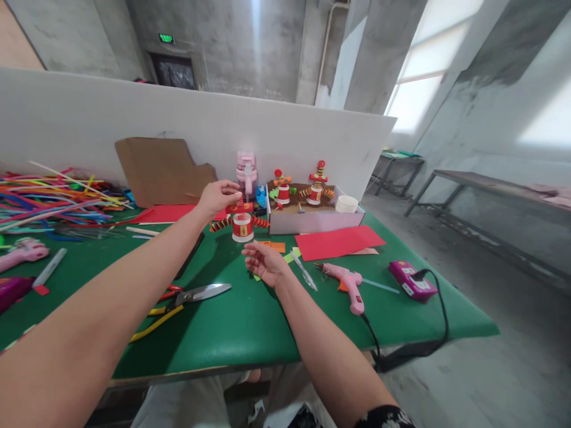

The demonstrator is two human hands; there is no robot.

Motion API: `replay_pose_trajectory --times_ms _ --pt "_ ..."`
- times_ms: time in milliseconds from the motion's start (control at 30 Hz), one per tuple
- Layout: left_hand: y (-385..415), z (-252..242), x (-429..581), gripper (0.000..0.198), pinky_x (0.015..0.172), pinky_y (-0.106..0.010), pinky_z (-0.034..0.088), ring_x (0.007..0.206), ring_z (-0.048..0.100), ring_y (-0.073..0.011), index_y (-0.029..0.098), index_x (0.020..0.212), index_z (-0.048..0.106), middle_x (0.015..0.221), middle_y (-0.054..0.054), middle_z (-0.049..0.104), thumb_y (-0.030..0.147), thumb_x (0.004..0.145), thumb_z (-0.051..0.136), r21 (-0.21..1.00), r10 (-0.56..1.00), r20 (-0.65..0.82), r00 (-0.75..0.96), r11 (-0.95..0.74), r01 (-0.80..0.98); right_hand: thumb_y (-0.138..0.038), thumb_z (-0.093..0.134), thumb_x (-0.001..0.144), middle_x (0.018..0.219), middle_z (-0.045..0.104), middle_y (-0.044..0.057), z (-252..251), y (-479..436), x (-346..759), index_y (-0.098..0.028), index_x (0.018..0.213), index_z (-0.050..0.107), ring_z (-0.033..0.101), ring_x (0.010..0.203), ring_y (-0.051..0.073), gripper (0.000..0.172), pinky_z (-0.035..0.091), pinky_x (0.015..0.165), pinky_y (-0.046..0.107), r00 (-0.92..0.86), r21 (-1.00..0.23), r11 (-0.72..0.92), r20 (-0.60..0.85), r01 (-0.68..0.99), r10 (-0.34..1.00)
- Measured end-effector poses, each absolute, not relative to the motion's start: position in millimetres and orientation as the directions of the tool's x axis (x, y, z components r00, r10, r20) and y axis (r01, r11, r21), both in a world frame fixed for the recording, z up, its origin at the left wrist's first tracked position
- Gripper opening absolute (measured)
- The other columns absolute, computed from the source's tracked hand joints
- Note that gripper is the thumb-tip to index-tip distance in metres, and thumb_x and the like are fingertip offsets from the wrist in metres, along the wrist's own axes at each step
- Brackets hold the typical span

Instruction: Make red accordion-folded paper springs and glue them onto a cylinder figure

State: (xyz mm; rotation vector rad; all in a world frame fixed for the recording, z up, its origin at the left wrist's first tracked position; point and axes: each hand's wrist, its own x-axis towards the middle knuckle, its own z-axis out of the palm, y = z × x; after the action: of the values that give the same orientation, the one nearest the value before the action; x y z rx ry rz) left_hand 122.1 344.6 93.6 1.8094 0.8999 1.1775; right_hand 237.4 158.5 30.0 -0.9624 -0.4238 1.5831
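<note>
A paper-cup figure (243, 227), red and white with folded paper arms out to both sides, stands upright in front of me. From its left, my left hand (218, 196) reaches over and pinches the red striped piece at its top. My right hand (264, 261) is just in front of the cup, apart from it, palm turned inward with loosely bent fingers and nothing in them. Close beside that hand lie a green paper strip (292, 255), an orange paper piece (277, 246) and a white pen (304, 271).
Scissors (200, 293) lie at front left. To the right are a pink glue gun (348, 284), red paper (339, 242) and a purple power box (413, 280) with its cord. Behind, a white box (312, 223) holds two similar figures. Pipe cleaners (57, 202) heap at left.
</note>
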Motion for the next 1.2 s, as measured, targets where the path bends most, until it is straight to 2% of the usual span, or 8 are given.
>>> replay_pose_trajectory --times_ms 233,433,800,967,1100,1200 --pt "347.2 93.0 122.0 0.04 0.076 -0.035 0.055 0.08 0.069 -0.0238 0.016 0.086 0.069 0.078 -0.005 0.073 0.034 0.051 0.08 0.882 0.87 0.362 0.336 -0.436 0.179 -0.022 0.053 0.094 0.067 0.069 0.001 28.6 159.0 237.6 -0.015 0.077 0.067 0.057 0.049 0.006 0.023 0.048 0.052 0.017 0.026 -0.733 -0.254 -0.347 -0.631 0.937" --pt "342.1 97.4 122.1 0.033 0.08 -0.035 0.055 0.084 0.07 -0.0241 0.016 0.087 0.07 0.079 -0.006 0.075 0.03 0.057 0.075 0.856 0.859 0.364 0.36 -0.461 0.234 -0.021 0.055 0.093 0.065 0.068 0.0 27.5 159.6 238.1 -0.015 0.079 0.066 0.057 0.049 0.006 0.019 0.048 0.052 0.017 0.012 -0.731 -0.255 -0.339 -0.633 0.941" --pt "335.7 115.1 119.7 0.035 0.068 -0.031 0.055 0.08 0.07 -0.0248 0.015 0.092 0.072 0.084 -0.008 0.076 0.034 0.062 0.072 0.828 0.855 0.385 0.347 -0.486 0.28 -0.021 0.06 0.09 0.066 0.069 0.0 26.2 160.7 239.0 -0.015 0.079 0.067 0.057 0.049 0.006 0.014 0.049 0.052 0.017 0.017 -0.734 -0.239 -0.323 -0.635 0.946" --pt "320.3 131.3 114.0 0.034 0.073 -0.032 0.054 0.085 0.07 -0.0257 0.017 0.091 0.072 0.087 -0.008 0.077 0.036 0.063 0.074 0.792 0.834 0.432 0.343 -0.533 0.298 -0.02 0.055 0.093 0.064 0.069 0.0 29.5 160.2 238.7 -0.015 0.079 0.067 0.057 0.049 0.006 0.019 0.049 0.053 0.016 0.026 -0.725 -0.229 -0.322 -0.65 0.946" --pt "285.8 125.6 116.8 0.044 0.073 -0.034 0.055 0.084 0.071 -0.0256 0.016 0.098 0.07 0.087 -0.008 0.077 0.04 0.061 0.078 0.858 0.81 0.371 0.455 -0.487 0.167 -0.029 0.054 0.095 0.07 0.071 0.002 34.1 160.4 240.2 -0.015 0.083 0.067 0.06 0.054 0.007 0.023 0.052 0.059 0.018 0.016 -0.675 -0.163 -0.251 -0.72 0.968" --pt "253.1 107.9 120.6 0.051 0.075 -0.037 0.056 0.083 0.072 -0.0254 0.017 0.105 0.068 0.093 -0.01 0.077 0.045 0.063 0.078 0.916 0.756 0.263 0.599 -0.39 0.09 -0.041 0.051 0.097 0.076 0.073 0.003 39.0 159.3 242.0 -0.017 0.084 0.067 0.064 0.06 0.009 0.031 0.054 0.066 0.021 -0.003 -0.616 -0.118 -0.184 -0.779 0.983"
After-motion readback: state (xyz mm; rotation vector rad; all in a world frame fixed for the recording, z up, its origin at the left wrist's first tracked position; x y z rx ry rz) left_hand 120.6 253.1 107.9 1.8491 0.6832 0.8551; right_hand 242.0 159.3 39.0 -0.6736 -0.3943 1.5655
